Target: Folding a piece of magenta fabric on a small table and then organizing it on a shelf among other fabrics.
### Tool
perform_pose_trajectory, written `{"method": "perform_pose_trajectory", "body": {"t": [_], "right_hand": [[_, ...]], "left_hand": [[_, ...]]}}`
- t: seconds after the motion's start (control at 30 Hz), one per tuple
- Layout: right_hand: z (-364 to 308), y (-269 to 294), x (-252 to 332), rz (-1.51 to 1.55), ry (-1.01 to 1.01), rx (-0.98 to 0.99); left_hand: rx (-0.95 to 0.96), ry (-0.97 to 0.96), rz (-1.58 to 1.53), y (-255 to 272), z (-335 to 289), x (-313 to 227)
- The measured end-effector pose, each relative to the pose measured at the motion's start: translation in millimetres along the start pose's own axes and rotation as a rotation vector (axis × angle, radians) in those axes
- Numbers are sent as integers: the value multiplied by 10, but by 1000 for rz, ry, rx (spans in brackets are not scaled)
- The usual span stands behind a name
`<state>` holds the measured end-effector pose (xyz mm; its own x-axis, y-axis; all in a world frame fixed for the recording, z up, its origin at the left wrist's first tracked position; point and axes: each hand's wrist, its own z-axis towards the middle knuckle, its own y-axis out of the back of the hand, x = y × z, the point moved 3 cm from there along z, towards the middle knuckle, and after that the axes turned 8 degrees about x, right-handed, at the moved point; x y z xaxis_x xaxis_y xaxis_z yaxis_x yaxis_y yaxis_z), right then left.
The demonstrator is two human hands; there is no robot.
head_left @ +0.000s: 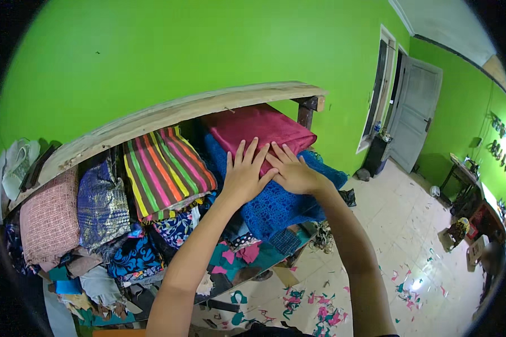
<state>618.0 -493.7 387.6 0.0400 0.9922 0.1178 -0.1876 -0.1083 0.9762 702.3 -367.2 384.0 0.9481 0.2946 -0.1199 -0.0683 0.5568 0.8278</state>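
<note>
Red cloth (247, 123) is noted as smooth and glossy, satin-like; blue lace (281, 205) as openwork with a rough surface. Striped cloth (166, 171) is found matt, pink cloth (50, 216) coarsely textured. A metallic sheen is observed on gold-patterned cloth (104, 199). The plank (180, 108) is made of bare, knotted wood. The floor (396, 216) is surfaced with glossy tile.

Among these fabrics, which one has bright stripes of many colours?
The striped fabric, between the blue metallic fabric and the maroon fabric. Its pink, green, orange and yellow bands set it apart; the maroon is plain.
</note>
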Motion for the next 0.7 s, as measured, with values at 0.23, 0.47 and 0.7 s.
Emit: {"method": "perform_pose_trajectory", "body": {"t": [0.23, 0.47, 0.7], "right_hand": [[-898, -39, 579, -131, 174, -159], [-922, -352, 536, -498, 85, -323], [-1025, -199, 535, -394, 80, -234]], "left_hand": [[82, -346, -81, 304, -849, -124], [84, -305, 79, -112, -907, -48], [66, -285, 96, -226, -910, -107]]}}
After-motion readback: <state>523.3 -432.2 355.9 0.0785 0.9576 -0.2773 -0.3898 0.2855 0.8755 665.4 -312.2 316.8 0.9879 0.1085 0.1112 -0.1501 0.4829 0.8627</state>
